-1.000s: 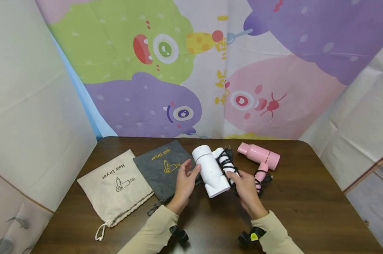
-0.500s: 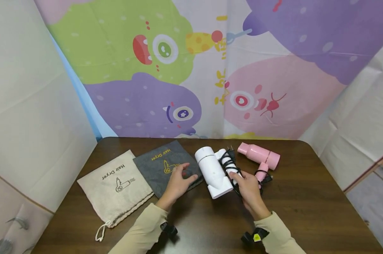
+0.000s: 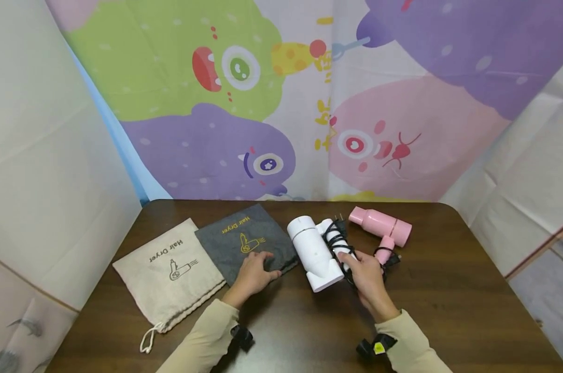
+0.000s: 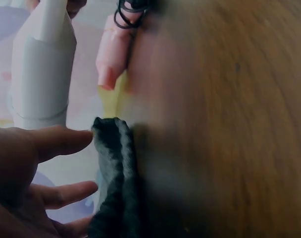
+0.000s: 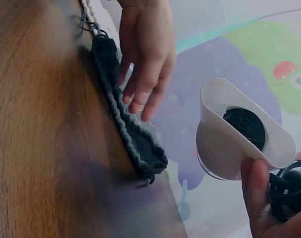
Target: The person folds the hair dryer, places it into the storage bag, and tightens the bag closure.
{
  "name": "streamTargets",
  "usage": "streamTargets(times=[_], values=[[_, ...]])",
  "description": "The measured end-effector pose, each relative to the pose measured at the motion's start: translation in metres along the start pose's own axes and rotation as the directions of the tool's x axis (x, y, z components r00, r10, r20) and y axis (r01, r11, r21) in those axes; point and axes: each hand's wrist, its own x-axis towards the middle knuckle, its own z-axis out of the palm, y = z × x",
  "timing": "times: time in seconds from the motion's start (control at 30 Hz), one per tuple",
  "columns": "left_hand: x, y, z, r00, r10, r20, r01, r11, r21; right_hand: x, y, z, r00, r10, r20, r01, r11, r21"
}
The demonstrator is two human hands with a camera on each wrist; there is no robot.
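My right hand [image 3: 367,280] grips the folded handle of a white hair dryer [image 3: 311,254], with its black cord [image 5: 289,191] wrapped round the handle. The dryer's nozzle points towards me, and a dark grille shows inside it in the right wrist view. A dark grey drawstring pouch [image 3: 237,228] printed "Hair Dryer" lies flat at the left. Above its gathered mouth, my left hand [image 3: 253,274] is held with thumb and fingers spread. In the left wrist view the thumb tip is at the pouch's edge [image 4: 116,163]; whether it touches cannot be told.
A beige drawstring pouch [image 3: 169,280] with a white cord lies left of the grey one. Behind my right hand lies a pink hair dryer [image 3: 381,225] with its black cord wound. The brown wooden table [image 3: 449,300] ends at a cartoon-printed curtain [image 3: 305,129].
My left hand has let go of the white hair dryer and moved left and down to the grey pouch's mouth. My right hand has shifted slightly right with the dryer.
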Motion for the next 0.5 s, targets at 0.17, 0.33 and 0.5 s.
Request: streamTargets(times=[0.17, 0.33, 0.5], values=[[-0.002, -0.0017, -0.0027, 0.999, -0.006, 0.041, 0.004, 0.999, 0.052, 0.0003, 0.0015, 0.0001, 1.0, 0.003, -0.004, -0.003, 1.0, 0.004], [0.0004, -0.0046, -0.0038, 0.998, 0.03, 0.047, -0.035, 0.992, 0.12, 0.0012, 0.002, -0.0004, 1.0, 0.018, 0.001, -0.018, 1.0, 0.008], [0.0029, -0.0093, -0.004, 0.998, 0.047, 0.052, -0.054, 0.989, 0.134, 0.002, 0.0032, -0.0004, 1.0, 0.02, 0.001, -0.02, 1.0, 0.024]])
